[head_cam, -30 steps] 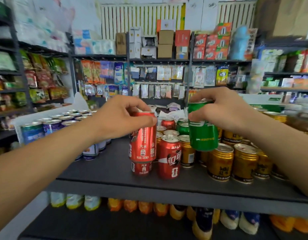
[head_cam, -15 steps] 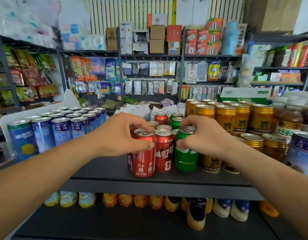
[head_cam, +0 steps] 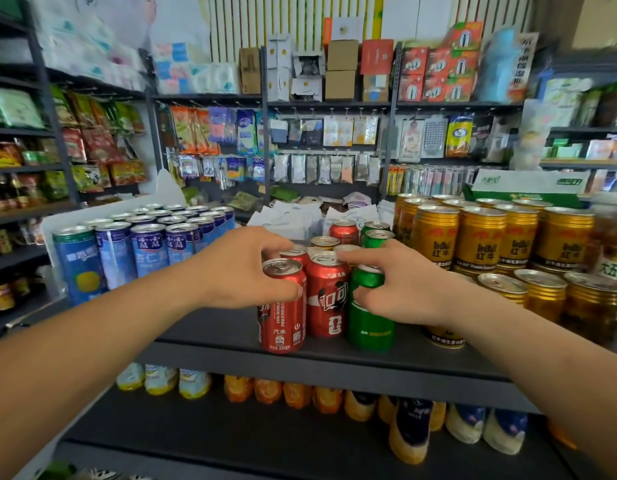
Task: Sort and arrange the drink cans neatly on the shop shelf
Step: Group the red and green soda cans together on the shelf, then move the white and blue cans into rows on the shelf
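Both arms reach fwd, palms down. L hand [head_cam: 244, 271] grips the red can [head_cam: 283, 306] from the side, thumb on its front. R hand [head_cam: 400, 285] wraps the green can [head_cam: 369, 317]. Both cans stand upright at the shelf [head_cam: 213, 327] front edge, 2nd red can [head_cam: 328, 296] touching between. Bare shelf to the left before the blue cans [head_cam: 134, 251]; gold cans [head_cam: 508, 237] crowd the right.
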{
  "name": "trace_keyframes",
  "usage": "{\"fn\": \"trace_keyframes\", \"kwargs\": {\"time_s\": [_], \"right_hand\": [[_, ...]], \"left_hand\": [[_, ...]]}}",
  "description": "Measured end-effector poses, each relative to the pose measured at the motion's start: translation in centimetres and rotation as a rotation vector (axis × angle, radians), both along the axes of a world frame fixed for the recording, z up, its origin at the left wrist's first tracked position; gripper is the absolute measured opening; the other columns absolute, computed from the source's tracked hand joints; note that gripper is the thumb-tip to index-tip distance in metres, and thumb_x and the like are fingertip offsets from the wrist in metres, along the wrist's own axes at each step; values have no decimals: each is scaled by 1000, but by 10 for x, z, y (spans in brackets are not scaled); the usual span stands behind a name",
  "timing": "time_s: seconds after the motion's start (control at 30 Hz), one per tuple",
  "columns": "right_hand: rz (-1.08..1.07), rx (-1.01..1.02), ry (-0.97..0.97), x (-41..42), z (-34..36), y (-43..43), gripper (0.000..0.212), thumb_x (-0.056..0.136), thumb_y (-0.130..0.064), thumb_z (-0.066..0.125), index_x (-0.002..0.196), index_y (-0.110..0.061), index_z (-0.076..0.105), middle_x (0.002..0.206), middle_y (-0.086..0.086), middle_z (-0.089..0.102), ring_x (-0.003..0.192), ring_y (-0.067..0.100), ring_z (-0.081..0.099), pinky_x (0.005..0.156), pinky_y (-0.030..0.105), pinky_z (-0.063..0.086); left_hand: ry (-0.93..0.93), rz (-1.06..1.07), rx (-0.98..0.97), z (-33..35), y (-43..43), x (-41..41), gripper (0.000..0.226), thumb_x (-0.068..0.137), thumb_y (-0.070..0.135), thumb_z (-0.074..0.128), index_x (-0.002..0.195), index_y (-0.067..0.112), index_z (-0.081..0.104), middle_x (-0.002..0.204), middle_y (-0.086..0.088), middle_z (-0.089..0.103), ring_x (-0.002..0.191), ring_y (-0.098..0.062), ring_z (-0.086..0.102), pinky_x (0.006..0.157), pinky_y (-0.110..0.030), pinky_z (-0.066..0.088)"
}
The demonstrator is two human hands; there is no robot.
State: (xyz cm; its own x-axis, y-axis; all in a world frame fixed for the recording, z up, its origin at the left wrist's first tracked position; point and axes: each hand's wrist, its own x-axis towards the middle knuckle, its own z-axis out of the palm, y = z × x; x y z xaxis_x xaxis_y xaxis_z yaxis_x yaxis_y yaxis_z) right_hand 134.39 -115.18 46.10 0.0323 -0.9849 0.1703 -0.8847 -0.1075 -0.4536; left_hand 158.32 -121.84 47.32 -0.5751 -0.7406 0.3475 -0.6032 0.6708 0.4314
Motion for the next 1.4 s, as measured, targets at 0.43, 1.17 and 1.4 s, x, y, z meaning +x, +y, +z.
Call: {"fn": "trace_keyframes", "kwargs": {"time_s": [0.43, 1.17, 1.4], "right_hand": [[38, -20, 143, 71, 0, -23, 69, 95, -36, 63, 155, -39, 30, 152, 7, 27, 143, 33, 33, 112, 44, 37], [-264, -283, 380, -56, 63, 30, 32, 86, -59, 63, 96, -31, 74, 92, -9, 67, 86, 16, 64, 77, 41, 60], [-462, -337, 239, -196, 90, 119, 21, 89, -42, 71, 92, -23, 80, 82, -8, 73, 78, 11, 68, 75, 32, 57]], "left_hand": [[-287, 139, -70, 15, -39, 33, 48, 84, 47, 76, 126, 25, 70, 114, 12, 57, 113, -16, 57, 98, -31, 47], [90, -185, -281, 51, 15, -125, 33, 95, 27, 67, 128, 30, 67, 116, 19, 64, 106, 1, 57, 92, -16, 46], [94, -364, -204, 51, 48, -229, 34, 97, 25, 66, 130, 35, 66, 122, 17, 65, 111, -1, 60, 89, -23, 53]]}}
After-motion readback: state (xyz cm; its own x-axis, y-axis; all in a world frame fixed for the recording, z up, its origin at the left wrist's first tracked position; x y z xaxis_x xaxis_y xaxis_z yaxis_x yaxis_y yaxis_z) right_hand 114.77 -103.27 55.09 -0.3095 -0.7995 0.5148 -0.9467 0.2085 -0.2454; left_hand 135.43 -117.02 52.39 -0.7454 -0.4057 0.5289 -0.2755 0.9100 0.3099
